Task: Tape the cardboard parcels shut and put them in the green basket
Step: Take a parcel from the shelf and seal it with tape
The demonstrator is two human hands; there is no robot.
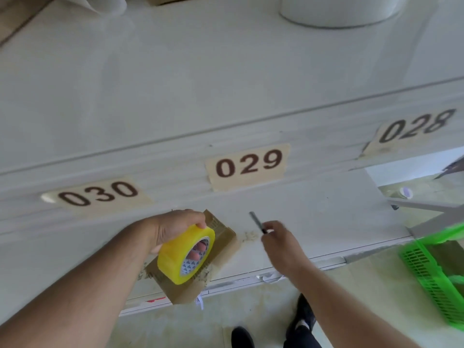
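So the person is standing at a white counter (326, 217) with number stickers on its raised edge (030, 029, 028), and there's one flat cardboard parcel (198, 280) lying right at the near edge, actually poking out past it a bit. The left hand (175, 228) is wrapped around a fat yellow roll of tape (187, 254), fingers pushed through the core, and the roll sits on top of the parcel. The right hand (277, 238) is pinching a small blade or cutter (257, 222), thin grey thing sticking up and away from the fingers, hovering over the counter just right of the parcel. It's a bit blurry so I can't say exactly what kind of cutter it is. The green basket (434, 272) is off to the right, lower than the counter, well apart from the parcel, and I can't really tell what's in it. My guess is they're about to slice the tape. What worries me: the parcel overhangs the edge, so if the left hand lets up while the blade tugs on the tape, the thing could tip onto the floor. Also that blade is heading toward the hand holding the roll, so a slip could nick those fingers. And a loose tape end tends to snap back onto the roll.
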